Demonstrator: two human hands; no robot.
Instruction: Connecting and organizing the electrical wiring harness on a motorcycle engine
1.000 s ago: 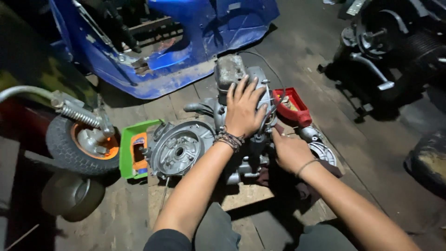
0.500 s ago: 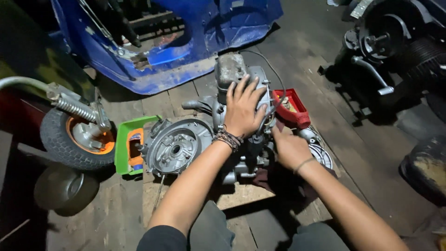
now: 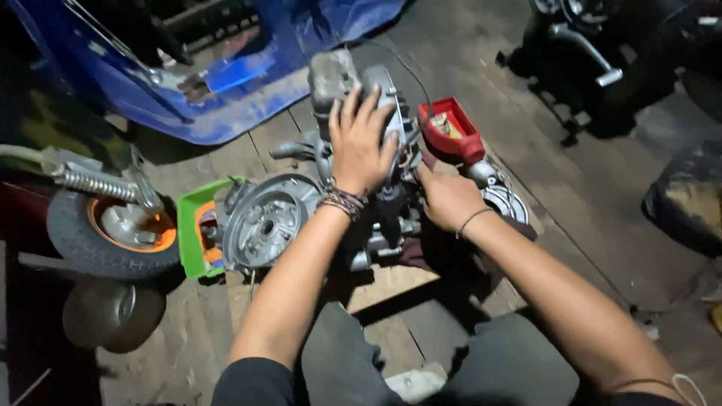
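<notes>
We list: engine at centre on planks; our left hand flat on its top, our right hand against its right side. Tray just right of engine, behind the right hand. Bin touching engine's left; wheel left of bin. Scooter body behind. Motorcycle far right

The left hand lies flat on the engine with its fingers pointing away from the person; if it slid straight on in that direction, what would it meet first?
Probably the grey engine top just past the fingertips of the left hand, then the blue body panel; depth is unclear.
</notes>
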